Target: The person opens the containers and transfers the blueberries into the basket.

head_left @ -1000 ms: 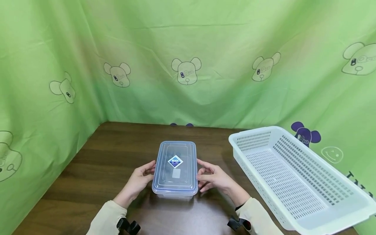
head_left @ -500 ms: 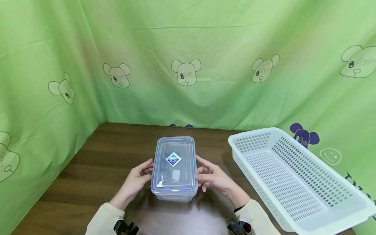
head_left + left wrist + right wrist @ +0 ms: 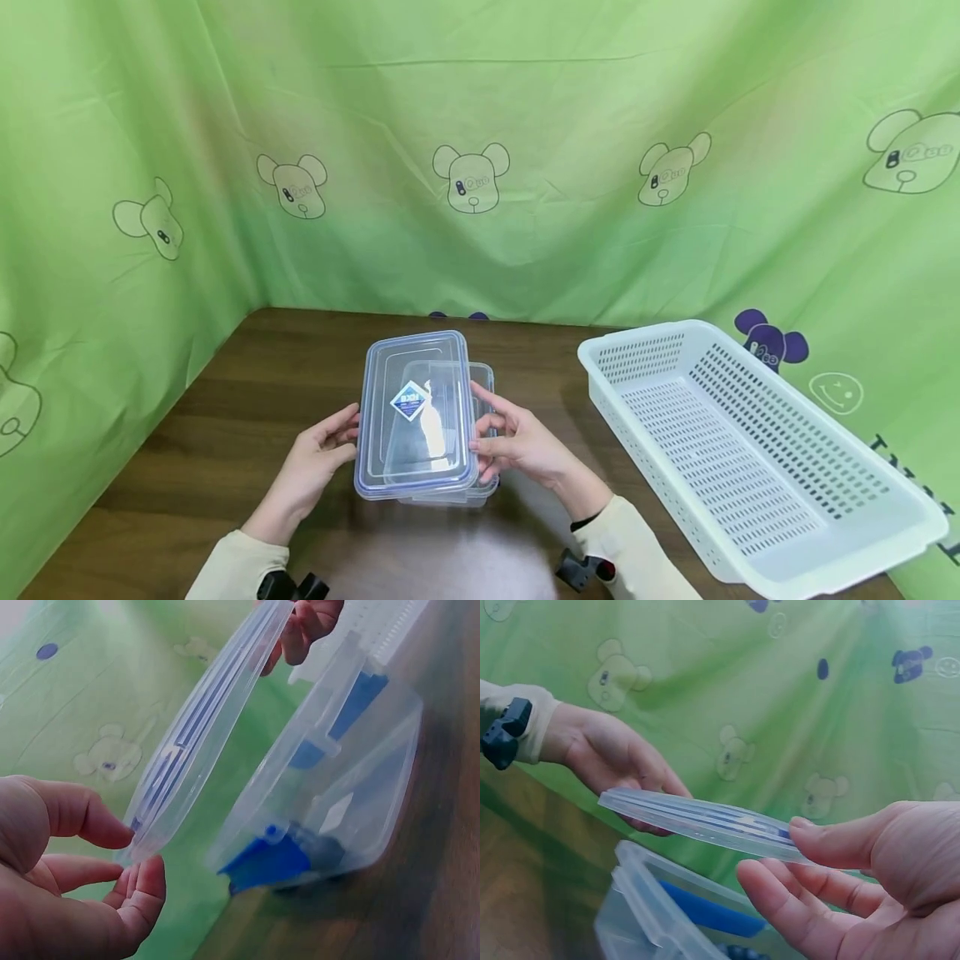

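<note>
A clear plastic lid (image 3: 412,442) with a bluish rim and a blue diamond sticker is held tilted above a clear plastic box (image 3: 483,379). My left hand (image 3: 311,467) pinches the lid's left edge between thumb and fingers. On the opposite edge, my right hand (image 3: 525,446) grips it with the thumb on top and fingers below. The left wrist view shows a gap between the lid (image 3: 202,727) and the box (image 3: 375,802). Blue shapes (image 3: 266,862) show at the box, but their kind is unclear. From the head view the lid covers most of the box.
A large white perforated basket (image 3: 720,575) stands at the right of the brown wooden table (image 3: 225,442). A green curtain (image 3: 480,258) with printed bear heads hangs behind and along the left. Dark wrist cameras (image 3: 585,570) sit on both sleeves.
The lid has come off the box and risen, moving left and tilting. Both hands have moved left with it. The box now shows beneath at the right; the basket stays put.
</note>
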`<move>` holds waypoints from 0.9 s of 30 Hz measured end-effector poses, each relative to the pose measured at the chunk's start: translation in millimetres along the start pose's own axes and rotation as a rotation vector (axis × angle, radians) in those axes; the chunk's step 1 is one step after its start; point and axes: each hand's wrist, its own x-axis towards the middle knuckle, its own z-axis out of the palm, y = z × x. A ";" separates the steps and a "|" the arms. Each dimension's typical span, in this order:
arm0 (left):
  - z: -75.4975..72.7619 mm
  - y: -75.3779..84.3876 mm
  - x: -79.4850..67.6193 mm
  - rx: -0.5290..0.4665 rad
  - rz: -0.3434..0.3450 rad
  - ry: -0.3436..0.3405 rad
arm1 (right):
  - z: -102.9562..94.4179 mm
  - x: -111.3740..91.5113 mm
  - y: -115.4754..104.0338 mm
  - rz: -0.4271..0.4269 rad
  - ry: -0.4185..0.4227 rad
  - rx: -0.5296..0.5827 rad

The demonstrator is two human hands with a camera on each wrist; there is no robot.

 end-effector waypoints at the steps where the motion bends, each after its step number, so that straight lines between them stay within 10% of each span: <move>1: -3.1 -0.6 -0.8 0.001 0.000 0.005 | 2.8 1.7 0.9 -0.006 -0.002 -0.001; 9: -30.4 -10.9 -11.6 -0.117 0.080 0.056 | 28.2 16.0 11.0 -0.008 0.034 -0.028; 27: -110.3 -45.0 -46.8 -0.360 0.249 -0.190 | 89.3 41.6 31.8 0.026 -0.025 -0.011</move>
